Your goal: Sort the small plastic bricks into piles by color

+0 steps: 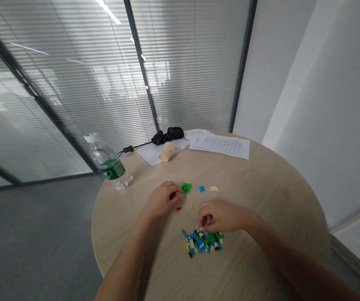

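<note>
Because the mixed heap of small blue, green, white, yellow and dark brown plastic bricks (202,242) lies loose on the round, pale wood-grain table (268,184), a careless drag could spread it outward. At its far edge is the right hand (220,215), fingers curled close together; whether they pinch a brick I cannot tell, and in so crowded a spot they might catch two or flick out a neighbour. Just beyond, a small red plastic piece (179,208) and a small yellow plastic piece (192,206) lie apart, where a low wrist could brush them aside. Past these, the left hand (163,200) has its fingers half bent beside the bright green brick pile (186,187); its grip, if any, is hidden, and a nudge could push green bricks into the blue brick cluster (201,188) or, farther right, the cream brick cluster (214,188). Near the left rim, a wide arm swing might topple the clear, green-labelled plastic bottle (113,168).
</note>
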A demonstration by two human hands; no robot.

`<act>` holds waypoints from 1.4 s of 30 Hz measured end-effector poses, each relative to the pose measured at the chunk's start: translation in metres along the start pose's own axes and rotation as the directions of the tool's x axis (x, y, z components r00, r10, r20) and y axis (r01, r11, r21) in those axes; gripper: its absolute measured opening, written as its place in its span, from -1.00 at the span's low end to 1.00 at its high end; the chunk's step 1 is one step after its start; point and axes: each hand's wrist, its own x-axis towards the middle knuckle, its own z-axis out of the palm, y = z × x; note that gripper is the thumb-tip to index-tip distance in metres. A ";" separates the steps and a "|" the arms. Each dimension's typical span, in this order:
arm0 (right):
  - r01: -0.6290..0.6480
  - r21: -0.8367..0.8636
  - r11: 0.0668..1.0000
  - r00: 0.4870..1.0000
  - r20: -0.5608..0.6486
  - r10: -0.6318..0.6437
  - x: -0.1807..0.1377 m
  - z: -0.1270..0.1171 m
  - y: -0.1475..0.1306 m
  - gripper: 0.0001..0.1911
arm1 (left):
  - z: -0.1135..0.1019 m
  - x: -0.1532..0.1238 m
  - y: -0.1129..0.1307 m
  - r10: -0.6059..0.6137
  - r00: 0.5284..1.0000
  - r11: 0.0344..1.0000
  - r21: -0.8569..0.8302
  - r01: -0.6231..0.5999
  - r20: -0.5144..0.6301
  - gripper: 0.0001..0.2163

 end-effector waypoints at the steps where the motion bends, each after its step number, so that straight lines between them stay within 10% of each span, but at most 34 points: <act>1: 0.003 0.011 1.000 1.000 -0.010 -0.003 0.000 0.000 0.001 -0.92 | 0.000 0.000 0.001 0.004 1.000 1.000 0.001 -0.004 0.010 -0.81; 21: -0.097 0.214 0.972 0.977 -0.165 0.134 0.000 -0.005 0.000 -0.87 | 0.008 0.001 0.013 0.120 0.993 0.979 -0.165 -0.119 -0.002 -0.87; 35: -0.052 0.740 0.670 0.903 -0.251 0.347 0.005 -0.009 0.018 -0.67 | 0.024 0.003 0.041 0.359 0.897 0.912 -0.110 -0.396 -0.257 -0.92; 42: -0.213 0.437 0.874 0.766 -0.480 0.427 0.000 -0.019 0.027 -0.92 | 0.027 0.020 0.036 0.233 0.950 0.968 -0.045 -0.247 -0.208 -0.92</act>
